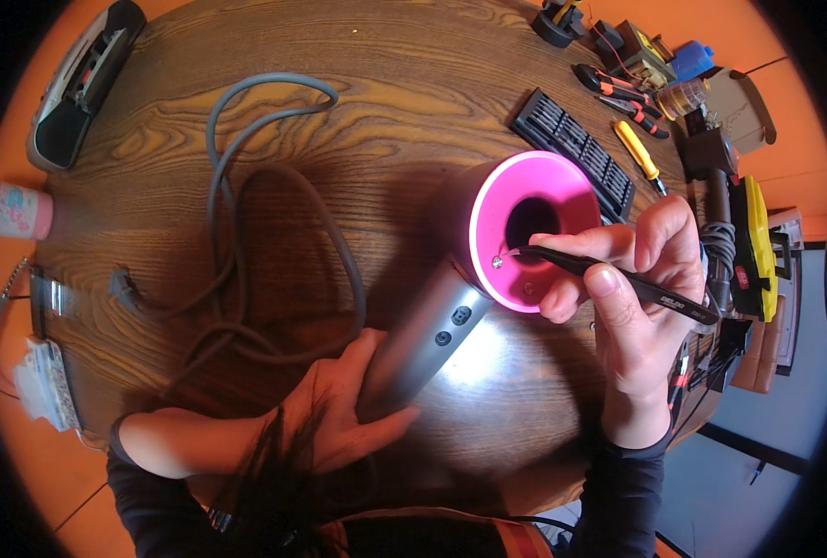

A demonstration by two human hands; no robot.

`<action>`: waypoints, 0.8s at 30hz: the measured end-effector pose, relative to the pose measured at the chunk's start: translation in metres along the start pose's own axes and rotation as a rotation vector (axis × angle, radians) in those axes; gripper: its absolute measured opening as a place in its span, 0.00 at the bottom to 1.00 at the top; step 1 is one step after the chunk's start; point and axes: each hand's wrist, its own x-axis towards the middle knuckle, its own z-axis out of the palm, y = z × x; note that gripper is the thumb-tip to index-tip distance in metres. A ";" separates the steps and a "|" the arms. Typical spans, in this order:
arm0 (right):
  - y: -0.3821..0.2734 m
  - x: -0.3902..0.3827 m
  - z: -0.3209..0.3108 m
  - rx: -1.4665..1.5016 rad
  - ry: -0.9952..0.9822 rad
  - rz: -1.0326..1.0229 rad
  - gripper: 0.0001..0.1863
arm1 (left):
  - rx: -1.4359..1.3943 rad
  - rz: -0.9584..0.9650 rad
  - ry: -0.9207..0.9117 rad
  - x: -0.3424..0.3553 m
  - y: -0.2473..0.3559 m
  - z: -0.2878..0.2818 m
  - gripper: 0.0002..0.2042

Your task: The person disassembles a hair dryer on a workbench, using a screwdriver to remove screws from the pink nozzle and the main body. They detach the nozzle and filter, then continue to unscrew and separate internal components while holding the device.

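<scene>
A hair dryer with a grey handle [423, 325] and a pink round end [499, 200] is tilted over the table, its dark central hole facing up. My left hand [339, 414] is closed around the lower handle, just below two small round buttons. My right hand [641, 307] pinches black tweezers [660, 293] between thumb and fingers. The tweezer tips reach the pink face, touching or right beside a small shiny metal piece [497, 263], perhaps a screw. Another small round spot shows lower on the pink face, close to my right fingertips.
A grey cord [216, 139] lies looped at left. Right of the dryer are a black bit case [572, 139], a yellow screwdriver [637, 151] and red-black pliers [618, 86]. A grey-black device [88, 79] and pink container [18, 212] are far left; a yellow case [758, 246] is far right.
</scene>
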 end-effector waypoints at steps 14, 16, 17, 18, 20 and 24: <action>-0.006 0.000 0.000 0.040 0.074 0.156 0.11 | 0.026 -0.058 -0.025 -0.002 0.004 0.002 0.24; -0.006 -0.001 0.001 0.036 0.082 0.162 0.10 | 0.020 -0.048 -0.011 -0.002 0.004 0.004 0.24; -0.007 -0.003 0.000 0.034 0.099 0.149 0.10 | 0.016 -0.039 -0.003 -0.002 0.004 0.004 0.24; -0.011 -0.004 0.001 -0.019 0.119 0.187 0.10 | 0.026 -0.048 0.001 -0.002 0.004 0.004 0.24; -0.027 -0.010 -0.004 -0.236 0.085 0.054 0.11 | -0.034 -0.035 0.002 -0.001 0.002 0.003 0.24; -0.085 -0.030 -0.050 -0.179 -0.868 0.057 0.25 | -0.013 -0.035 0.011 -0.001 -0.006 0.004 0.25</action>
